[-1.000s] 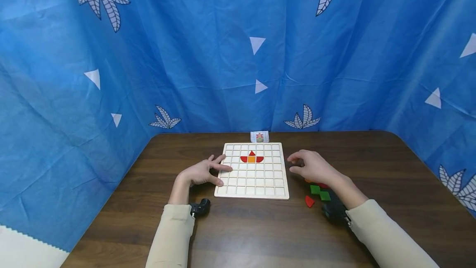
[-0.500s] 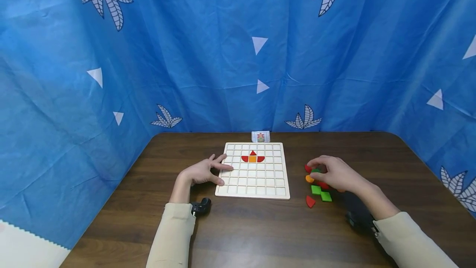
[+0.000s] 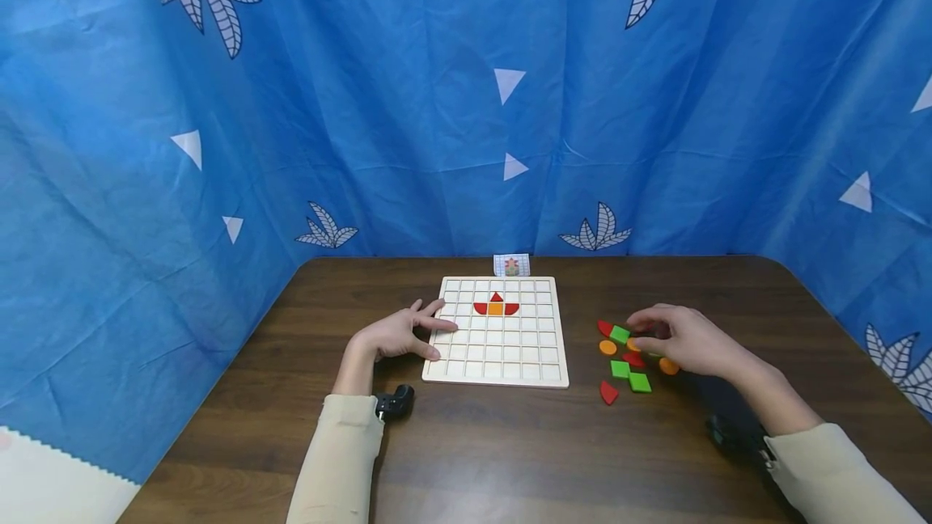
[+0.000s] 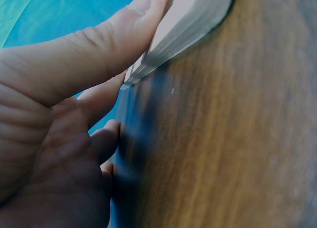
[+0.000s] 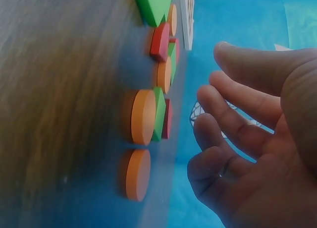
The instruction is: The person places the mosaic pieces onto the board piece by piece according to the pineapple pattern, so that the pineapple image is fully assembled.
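My left hand (image 3: 393, 335) rests on the left edge of a white gridded board (image 3: 502, 358), its thumb (image 4: 99, 54) touching the rim in the left wrist view. Set in the board's upper rows are a red triangle (image 3: 497, 297), an orange square (image 3: 496, 309) and two rounded red pieces (image 3: 512, 309) flanking it. My right hand (image 3: 688, 338) hovers over loose pieces right of the board, fingers loosely bent and nothing between them. Below it lie orange discs (image 5: 143, 117), green squares (image 3: 620, 369) and red pieces (image 3: 608, 392); the hand partly hides some.
A small printed card (image 3: 511, 265) with a coloured pattern lies behind the board. The dark wooden table (image 3: 473, 451) extends around it. A blue curtain (image 3: 408, 103) hangs along the table's back and sides.
My right hand has moved right, away from the board and across the loose pieces, uncovering several of them. The left hand stays on the board's edge.
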### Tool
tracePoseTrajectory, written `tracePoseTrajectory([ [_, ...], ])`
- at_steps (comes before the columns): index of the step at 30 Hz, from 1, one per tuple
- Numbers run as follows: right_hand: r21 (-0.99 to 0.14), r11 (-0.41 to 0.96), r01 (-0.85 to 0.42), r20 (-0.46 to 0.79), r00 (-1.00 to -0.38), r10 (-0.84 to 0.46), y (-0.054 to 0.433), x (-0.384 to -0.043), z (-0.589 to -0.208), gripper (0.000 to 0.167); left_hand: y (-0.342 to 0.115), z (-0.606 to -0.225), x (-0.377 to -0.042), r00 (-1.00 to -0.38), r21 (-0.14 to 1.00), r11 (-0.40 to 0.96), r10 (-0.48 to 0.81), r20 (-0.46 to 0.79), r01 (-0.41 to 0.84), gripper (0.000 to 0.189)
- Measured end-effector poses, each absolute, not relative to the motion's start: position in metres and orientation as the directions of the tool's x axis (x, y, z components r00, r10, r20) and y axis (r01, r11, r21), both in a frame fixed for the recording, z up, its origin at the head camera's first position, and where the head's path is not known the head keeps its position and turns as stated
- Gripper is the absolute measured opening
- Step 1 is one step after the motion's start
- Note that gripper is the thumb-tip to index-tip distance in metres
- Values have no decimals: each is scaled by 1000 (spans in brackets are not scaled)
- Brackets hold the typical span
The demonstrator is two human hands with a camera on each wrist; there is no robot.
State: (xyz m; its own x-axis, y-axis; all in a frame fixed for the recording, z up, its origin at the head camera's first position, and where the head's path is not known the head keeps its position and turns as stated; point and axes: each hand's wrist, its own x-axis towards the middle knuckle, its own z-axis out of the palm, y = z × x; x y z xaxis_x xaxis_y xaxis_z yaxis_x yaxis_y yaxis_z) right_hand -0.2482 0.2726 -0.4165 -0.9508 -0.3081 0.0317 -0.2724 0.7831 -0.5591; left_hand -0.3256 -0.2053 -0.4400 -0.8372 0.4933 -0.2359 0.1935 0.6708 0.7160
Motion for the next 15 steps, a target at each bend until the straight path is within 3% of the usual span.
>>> tracePoseTrajectory([
  [15, -550, 792, -265, 40, -956, -292, 291, -246, -414, 35, -204, -440, -327, -836, 724, 664, 495, -237, 187, 54],
])
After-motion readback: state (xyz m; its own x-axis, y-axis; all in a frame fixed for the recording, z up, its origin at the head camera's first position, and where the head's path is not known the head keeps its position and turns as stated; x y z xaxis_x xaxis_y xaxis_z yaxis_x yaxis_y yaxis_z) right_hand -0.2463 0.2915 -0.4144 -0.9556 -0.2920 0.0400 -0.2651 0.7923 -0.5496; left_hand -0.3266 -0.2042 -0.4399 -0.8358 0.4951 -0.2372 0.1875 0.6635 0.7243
